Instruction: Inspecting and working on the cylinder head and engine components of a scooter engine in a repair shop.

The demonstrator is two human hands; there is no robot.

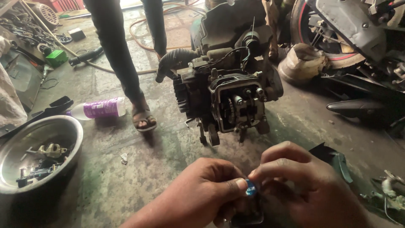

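Both of my hands meet low in the middle of the head view. My left hand (202, 194) and my right hand (303, 190) pinch a small blue object (251, 188) between thumbs and fingertips, with a dark part under them, mostly hidden. Just beyond my hands a black scooter engine (230, 84) stands on the concrete floor, its open cylinder head with a sprocket and chain facing me.
A steel bowl (63, 126) with small engine parts sits at the left. A plastic bottle with a purple label (101, 108) lies on the floor. Another person's legs and sandalled foot (143, 120) stand beside the engine. A scooter body (354, 38) fills the right.
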